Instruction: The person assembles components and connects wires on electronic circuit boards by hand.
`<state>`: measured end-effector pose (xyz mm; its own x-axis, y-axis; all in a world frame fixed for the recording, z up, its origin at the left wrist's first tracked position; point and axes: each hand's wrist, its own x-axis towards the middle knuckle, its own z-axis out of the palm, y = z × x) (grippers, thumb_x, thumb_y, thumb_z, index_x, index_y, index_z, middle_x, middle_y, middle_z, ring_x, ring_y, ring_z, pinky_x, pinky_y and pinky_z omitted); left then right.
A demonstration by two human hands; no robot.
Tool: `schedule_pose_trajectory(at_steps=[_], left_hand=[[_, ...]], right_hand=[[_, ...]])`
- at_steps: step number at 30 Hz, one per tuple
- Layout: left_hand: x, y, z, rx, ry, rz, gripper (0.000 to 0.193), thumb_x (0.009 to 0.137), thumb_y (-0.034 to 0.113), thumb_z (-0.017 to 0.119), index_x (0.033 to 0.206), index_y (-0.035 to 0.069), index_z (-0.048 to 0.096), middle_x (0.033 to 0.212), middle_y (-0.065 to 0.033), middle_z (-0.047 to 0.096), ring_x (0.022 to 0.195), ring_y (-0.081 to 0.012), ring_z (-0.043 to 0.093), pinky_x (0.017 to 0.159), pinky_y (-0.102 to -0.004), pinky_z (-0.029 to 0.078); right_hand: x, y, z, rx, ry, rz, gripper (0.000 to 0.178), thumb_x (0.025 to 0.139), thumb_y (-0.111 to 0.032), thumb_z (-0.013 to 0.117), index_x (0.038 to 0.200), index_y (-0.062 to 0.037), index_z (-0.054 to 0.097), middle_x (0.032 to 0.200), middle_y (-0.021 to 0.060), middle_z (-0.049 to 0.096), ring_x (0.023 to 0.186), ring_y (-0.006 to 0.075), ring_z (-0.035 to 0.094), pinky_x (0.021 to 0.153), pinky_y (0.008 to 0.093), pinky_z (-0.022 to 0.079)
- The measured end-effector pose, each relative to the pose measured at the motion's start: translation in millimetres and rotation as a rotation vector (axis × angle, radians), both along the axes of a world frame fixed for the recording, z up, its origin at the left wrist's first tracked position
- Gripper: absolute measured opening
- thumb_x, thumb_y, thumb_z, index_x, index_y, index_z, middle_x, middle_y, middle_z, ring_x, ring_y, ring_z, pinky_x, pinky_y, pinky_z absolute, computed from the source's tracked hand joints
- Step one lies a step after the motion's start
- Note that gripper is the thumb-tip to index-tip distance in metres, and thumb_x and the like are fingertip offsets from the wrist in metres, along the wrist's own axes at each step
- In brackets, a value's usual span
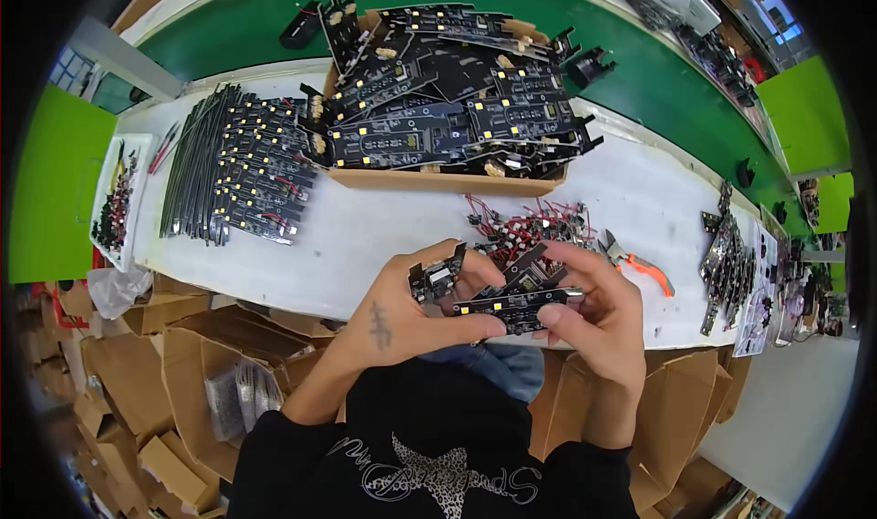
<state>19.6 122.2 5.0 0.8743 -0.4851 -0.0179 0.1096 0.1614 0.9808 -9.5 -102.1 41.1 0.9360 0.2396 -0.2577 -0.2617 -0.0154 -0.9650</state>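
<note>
Above the near edge of the white table, my left hand [391, 311] and my right hand [605, 316] grip black circuit boards [521, 307] between them. Yellow-white square LEDs dot the front board, and my thumbs press on its face. Behind it a second dark board piece [525, 268] slants up toward my right fingers; I cannot tell whether the two are joined. A small black part with a pale block [438, 279] sits by my left index finger. Just beyond my hands lies a heap of red and black wires with small connectors [525, 229].
A cardboard box [438, 183] heaped with boards stands at the back. Left of it lie rows of boards [260, 167], black strips [196, 167] and a white tray [140, 167] of small parts. Orange-handled pliers [647, 272] and more boards [726, 268] lie right. Open cartons [187, 382] stand below the table.
</note>
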Motion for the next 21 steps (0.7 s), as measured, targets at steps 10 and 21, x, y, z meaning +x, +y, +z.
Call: schedule_pose_trajectory(at_steps=[10, 21], left_hand=[[6, 17, 4, -0.232, 0.224, 0.073, 0.034, 0.085, 0.002, 0.065, 0.117, -0.003, 0.053, 0.088, -0.0101, 0.067, 0.067, -0.0124, 0.063, 0.046, -0.0208, 0.041], [5, 21, -14, 0.052, 0.106, 0.092, 0.032, 0.090, 0.009, 0.059, 0.121, 0.001, 0.054, 0.087, -0.0070, 0.065, 0.069, -0.0093, 0.059, 0.053, -0.0207, 0.042]], right_hand=[[48, 2, 29, 0.007, -0.335, -0.233, 0.032, 0.084, 0.003, 0.060, 0.116, 0.0068, 0.059, 0.098, 0.0117, 0.063, 0.062, 0.0112, 0.062, 0.050, 0.0211, 0.050], [141, 75, 52, -0.030, -0.486, -0.158, 0.033, 0.090, -0.011, 0.063, 0.119, 0.0039, 0.059, 0.092, 0.0116, 0.066, 0.070, 0.0137, 0.066, 0.056, 0.0220, 0.052]])
